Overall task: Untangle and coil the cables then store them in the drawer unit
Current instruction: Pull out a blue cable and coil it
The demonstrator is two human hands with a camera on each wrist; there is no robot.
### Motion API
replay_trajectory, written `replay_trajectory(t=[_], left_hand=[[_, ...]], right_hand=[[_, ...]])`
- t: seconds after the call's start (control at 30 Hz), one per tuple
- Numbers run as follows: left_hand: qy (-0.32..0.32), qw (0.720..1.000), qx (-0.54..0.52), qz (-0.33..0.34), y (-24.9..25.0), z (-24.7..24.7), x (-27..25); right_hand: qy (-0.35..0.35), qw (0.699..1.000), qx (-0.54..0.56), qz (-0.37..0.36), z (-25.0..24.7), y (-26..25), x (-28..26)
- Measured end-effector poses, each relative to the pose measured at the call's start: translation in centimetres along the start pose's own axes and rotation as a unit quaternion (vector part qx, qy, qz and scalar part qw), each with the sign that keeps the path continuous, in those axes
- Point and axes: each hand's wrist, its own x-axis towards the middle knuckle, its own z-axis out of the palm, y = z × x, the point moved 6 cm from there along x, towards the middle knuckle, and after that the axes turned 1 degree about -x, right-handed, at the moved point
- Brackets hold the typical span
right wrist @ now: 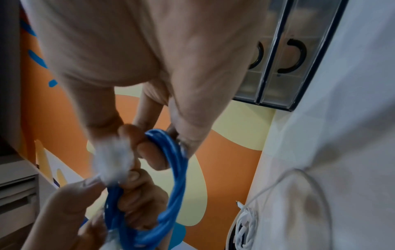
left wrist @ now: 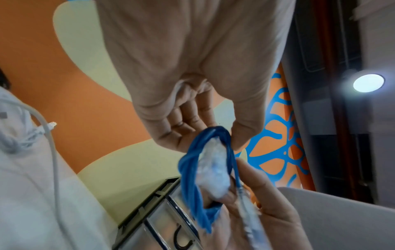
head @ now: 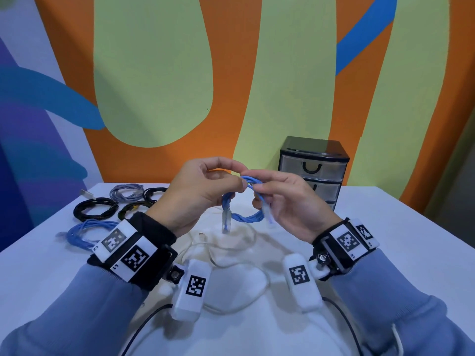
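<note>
Black, grey and blue coiled cables [head: 95, 214] lie finished at the table's [head: 385, 240] far left; moving right, the left hand [head: 203, 194] pinches the blue cable [head: 244, 217] at the top of its loop, held in the air above a loose white cable [head: 231, 253], and the right hand [head: 282, 199] curls its fingers round the loop's other side, near a clear plug. The risk, as I judge it, is the springy loop opening if either pinch slackens, or a dangling plug snagging the white cable below. Farther right stands the drawer unit [head: 312, 170], every drawer closed, so one hand must let go to open it
</note>
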Motion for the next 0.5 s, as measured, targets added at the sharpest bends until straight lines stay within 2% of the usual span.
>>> replay_trajectory(t=[0.1, 0.17, 0.3, 0.5], left_hand=[[0.035, 0.997, 0.054, 0.035, 0.2, -0.4, 0.1], [0.047, 0.995, 0.077, 0.034, 0.0, -0.5, 0.1], [0.025, 0.995, 0.101, -0.003, -0.8, -0.2, 0.1], [-0.015, 0.995, 0.096, -0.014, -1.1, 0.7, 0.0]], right_hand=[[-0.011, 0.999, -0.042, 0.003, -0.2, 0.6, 0.0], [0.003, 0.994, -0.113, -0.001, -0.4, 1.1, 0.3], [0.073, 0.963, -0.260, -0.024, -1.3, 1.2, 0.4], [0.117, 0.933, -0.335, -0.050, -1.2, 0.6, 0.3]])
